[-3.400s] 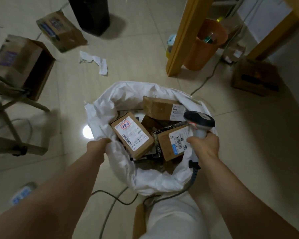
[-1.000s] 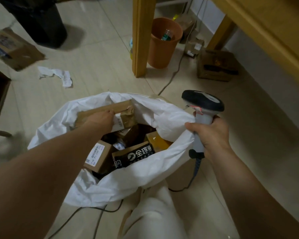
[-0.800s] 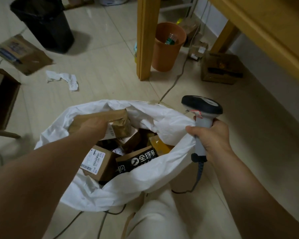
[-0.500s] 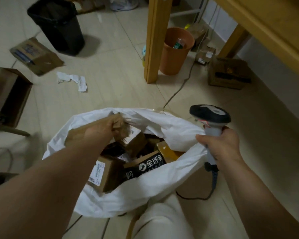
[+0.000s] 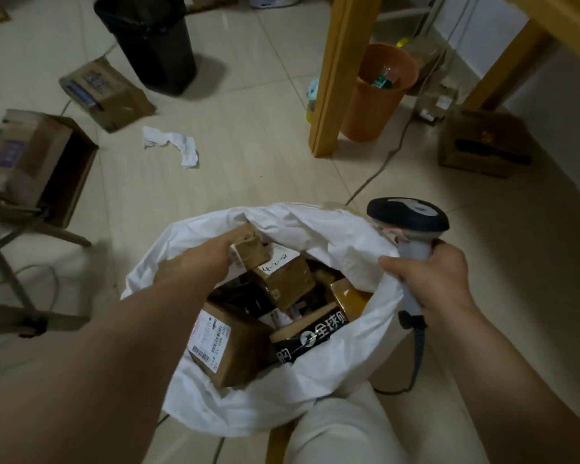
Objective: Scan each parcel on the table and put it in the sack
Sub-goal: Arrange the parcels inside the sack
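My left hand (image 5: 211, 261) grips the cardboard parcel (image 5: 250, 247) by its end inside the sack (image 5: 332, 236), stiff and light I judge, my right hand (image 5: 432, 279) clasping the scanner (image 5: 407, 217).

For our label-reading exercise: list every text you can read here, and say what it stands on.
"全球" on the black-banded parcel in the sack.
"4-2-4", roughly, handwritten on the white label of a brown parcel.
Shipping label on the nearest brown parcel: too small.
Print on floor boxes: blurred.
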### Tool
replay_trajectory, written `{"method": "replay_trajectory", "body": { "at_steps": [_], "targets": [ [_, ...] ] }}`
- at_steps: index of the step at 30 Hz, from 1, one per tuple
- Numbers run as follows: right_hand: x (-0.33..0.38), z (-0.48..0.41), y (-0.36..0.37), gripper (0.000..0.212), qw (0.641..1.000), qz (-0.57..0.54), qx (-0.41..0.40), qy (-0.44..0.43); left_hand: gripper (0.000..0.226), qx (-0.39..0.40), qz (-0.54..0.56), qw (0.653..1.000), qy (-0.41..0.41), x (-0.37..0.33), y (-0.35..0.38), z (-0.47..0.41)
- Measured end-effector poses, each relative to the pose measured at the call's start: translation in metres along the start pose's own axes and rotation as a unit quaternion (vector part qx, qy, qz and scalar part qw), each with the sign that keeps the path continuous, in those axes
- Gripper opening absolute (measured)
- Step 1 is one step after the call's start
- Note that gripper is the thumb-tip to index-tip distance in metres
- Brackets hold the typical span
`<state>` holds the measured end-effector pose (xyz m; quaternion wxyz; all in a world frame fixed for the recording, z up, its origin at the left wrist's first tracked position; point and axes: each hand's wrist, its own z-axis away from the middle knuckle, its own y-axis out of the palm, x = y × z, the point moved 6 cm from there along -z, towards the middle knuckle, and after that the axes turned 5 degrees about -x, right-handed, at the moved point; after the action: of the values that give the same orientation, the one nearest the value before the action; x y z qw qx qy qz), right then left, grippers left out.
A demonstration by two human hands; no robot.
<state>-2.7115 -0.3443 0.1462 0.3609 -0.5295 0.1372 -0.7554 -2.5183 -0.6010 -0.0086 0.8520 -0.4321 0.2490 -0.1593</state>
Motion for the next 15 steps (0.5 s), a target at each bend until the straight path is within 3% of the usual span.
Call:
{"method": "replay_trajectory", "body": {
  "at_steps": [3,6,8,11,15],
  "targets": [
    [0.002,0.002,0.002,0.048,1.0,0.019,0.013,-0.009,0.029,-0.057,0.067,0.994,-0.063,0.013,-0.004,0.002],
    [0.0,0.004,0.002,0.047,1.0,0.009,0.003,0.0,0.031,-0.187,0.073,0.958,-0.205,0.064,-0.031,0.001],
    [0.0,0.005,0.003,0.046,1.0,-0.005,-0.001,0.005,0.043,-0.169,0.033,0.932,-0.318,0.109,-0.029,0.002],
    [0.0,0.006,0.004,0.046,1.0,-0.013,-0.009,0.004,0.065,-0.08,0.051,0.896,-0.434,0.16,-0.006,0.012],
    [-0.001,0.01,0.001,0.047,1.0,-0.007,-0.003,0.012,0.06,-0.029,0.215,0.894,-0.392,0.177,0.018,0.018]
  ]
}}
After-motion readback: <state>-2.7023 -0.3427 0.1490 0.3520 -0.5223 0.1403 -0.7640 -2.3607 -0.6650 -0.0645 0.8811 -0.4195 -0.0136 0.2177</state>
